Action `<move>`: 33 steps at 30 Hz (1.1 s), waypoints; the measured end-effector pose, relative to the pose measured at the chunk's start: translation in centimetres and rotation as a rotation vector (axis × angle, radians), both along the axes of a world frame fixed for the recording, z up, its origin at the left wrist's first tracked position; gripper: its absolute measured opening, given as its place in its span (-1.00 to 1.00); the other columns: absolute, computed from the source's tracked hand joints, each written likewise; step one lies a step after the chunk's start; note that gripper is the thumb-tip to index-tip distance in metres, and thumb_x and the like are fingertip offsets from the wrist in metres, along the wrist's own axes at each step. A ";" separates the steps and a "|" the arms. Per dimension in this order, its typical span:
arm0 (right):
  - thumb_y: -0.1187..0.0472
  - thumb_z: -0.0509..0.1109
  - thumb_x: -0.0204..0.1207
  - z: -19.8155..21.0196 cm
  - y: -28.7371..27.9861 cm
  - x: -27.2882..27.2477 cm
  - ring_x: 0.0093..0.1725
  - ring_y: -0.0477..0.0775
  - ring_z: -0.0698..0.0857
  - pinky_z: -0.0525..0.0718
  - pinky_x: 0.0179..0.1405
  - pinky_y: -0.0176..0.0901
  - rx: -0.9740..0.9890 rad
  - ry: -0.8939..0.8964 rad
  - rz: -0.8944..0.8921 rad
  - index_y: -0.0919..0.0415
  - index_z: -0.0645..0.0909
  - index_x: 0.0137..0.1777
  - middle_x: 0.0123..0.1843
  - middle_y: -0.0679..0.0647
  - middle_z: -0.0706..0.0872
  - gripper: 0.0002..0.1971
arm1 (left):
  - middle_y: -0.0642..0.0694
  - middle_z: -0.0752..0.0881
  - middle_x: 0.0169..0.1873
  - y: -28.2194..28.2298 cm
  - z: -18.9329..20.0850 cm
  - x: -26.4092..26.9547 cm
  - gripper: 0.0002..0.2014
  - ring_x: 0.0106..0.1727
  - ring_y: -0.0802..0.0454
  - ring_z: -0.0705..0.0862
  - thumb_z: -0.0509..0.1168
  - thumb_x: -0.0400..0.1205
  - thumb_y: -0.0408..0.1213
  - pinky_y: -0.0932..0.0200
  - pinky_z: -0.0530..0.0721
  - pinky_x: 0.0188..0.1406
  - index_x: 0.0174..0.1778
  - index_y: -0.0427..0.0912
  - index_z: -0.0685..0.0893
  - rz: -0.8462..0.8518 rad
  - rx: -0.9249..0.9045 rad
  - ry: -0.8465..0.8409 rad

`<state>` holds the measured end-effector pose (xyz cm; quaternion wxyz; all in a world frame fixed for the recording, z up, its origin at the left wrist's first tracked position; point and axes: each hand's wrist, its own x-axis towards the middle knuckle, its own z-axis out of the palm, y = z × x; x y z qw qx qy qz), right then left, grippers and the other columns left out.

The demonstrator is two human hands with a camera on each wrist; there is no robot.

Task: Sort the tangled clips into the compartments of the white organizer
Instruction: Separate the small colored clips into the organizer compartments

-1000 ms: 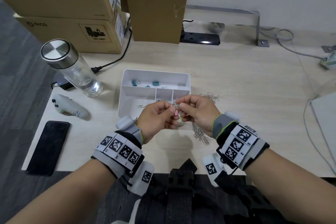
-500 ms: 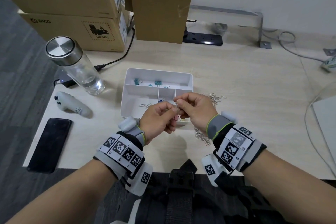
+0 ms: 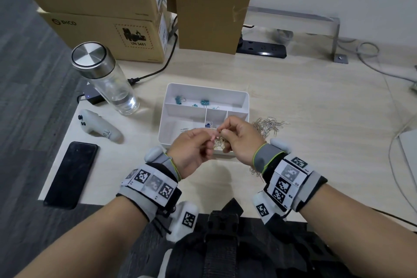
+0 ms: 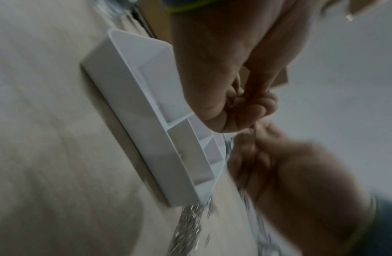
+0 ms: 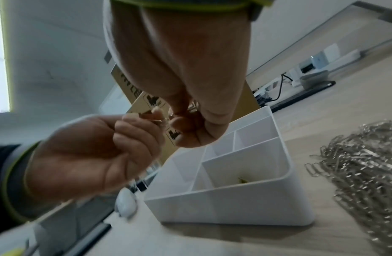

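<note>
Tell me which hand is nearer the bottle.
Left. The left hand sits on the bottle's side of the organizer; the right hand is farther, toward the loose clips.

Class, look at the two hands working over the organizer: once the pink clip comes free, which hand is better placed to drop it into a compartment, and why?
Probably the left hand: it pinches the pink clip and hovers over the white organizer. The right hand holds the tangled paper clips.

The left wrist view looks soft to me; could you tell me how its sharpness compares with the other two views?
Left wrist view: motion-blurred and dim, the right hand smeared. Right wrist view: sharper, the white organizer crisp. Head view: sharpest, evenly lit, wide-angle bowing at edges.
</note>
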<state>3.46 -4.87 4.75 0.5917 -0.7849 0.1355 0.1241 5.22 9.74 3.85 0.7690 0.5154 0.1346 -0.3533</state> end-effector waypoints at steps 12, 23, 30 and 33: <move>0.28 0.30 0.57 -2.5 3.4 3.8 -0.28 -0.03 0.74 0.78 0.06 0.12 -0.117 0.088 -0.044 -0.03 0.65 -0.26 -0.28 -0.10 0.74 -0.76 | -0.13 0.76 -0.40 6.2 -1.6 0.6 -0.87 -0.45 0.00 0.70 0.29 0.64 -0.32 0.16 0.70 -0.43 0.06 -0.20 0.53 0.115 0.455 -0.317; 0.14 0.40 0.54 -1.0 1.2 -0.8 -0.30 -0.05 0.72 0.72 -0.18 -0.13 -0.048 0.237 0.259 0.09 0.65 0.02 -0.29 -0.04 0.76 -0.89 | 0.18 0.72 -0.40 3.5 -2.1 -0.6 -0.41 -0.34 0.29 0.69 0.34 0.59 -0.16 0.28 0.65 -0.18 0.52 0.08 0.26 -0.550 0.618 -0.827; 0.11 0.46 0.47 -2.0 -2.8 0.0 -0.24 0.04 0.71 0.77 -0.15 -0.04 -0.098 0.143 -0.175 0.01 0.66 -0.07 -0.03 0.24 0.80 -0.93 | 0.16 0.70 -0.16 1.5 -3.3 0.0 -0.43 -0.34 0.33 0.67 0.38 0.57 -0.13 0.55 0.49 -0.31 0.49 0.12 0.35 -0.447 0.697 -0.769; 0.00 0.45 0.47 -2.2 -4.3 1.1 -0.17 0.03 0.74 0.75 -0.20 -0.08 -0.048 0.102 -0.285 -0.02 0.67 0.01 -0.03 0.10 0.81 -0.84 | 0.15 0.69 -0.15 0.5 -3.5 0.0 -0.49 -0.30 0.22 0.69 0.36 0.58 -0.15 0.44 0.58 -0.24 0.45 0.10 0.41 -0.463 0.726 -0.768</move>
